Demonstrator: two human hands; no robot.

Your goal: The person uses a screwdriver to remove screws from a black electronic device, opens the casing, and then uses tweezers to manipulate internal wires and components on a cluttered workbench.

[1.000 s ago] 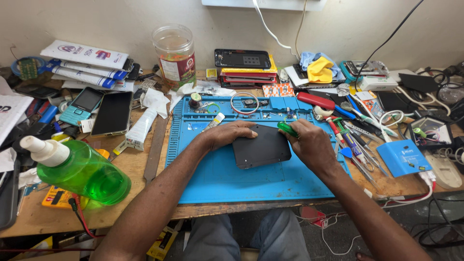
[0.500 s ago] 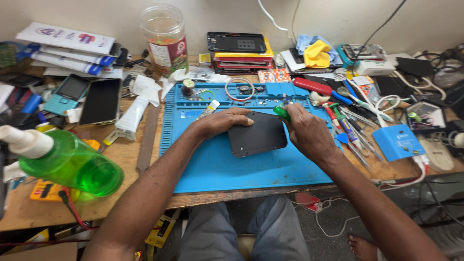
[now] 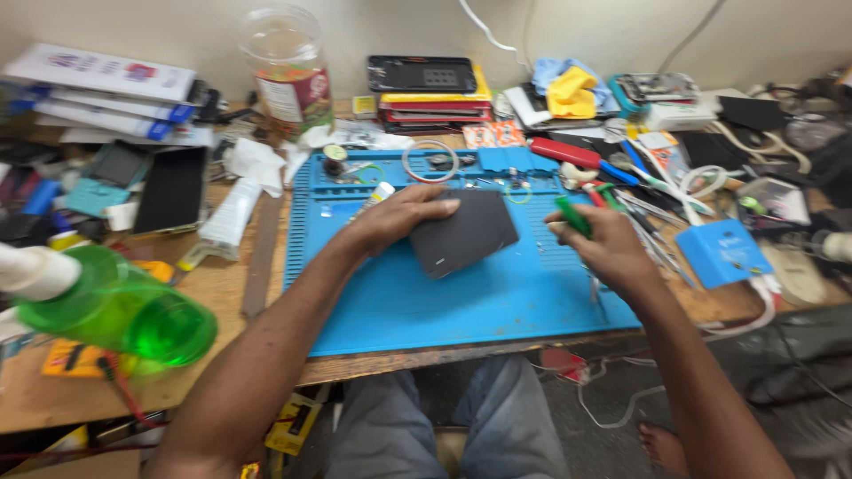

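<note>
- Left hand lies flat, unclenched, pinning the dark flat rectangular panel on the blue silicone work mat.
- Right hand, right of the panel, is clenched round a green-handled tool; judged mid-repair, wanting steady aim.

- Two hands: left hand, right hand
- One dark flat device under the left hand
- One green-handled tool in the right hand
- One blue work mat
- One green spray bottle
- One clear plastic jar
- One small blue box
</note>
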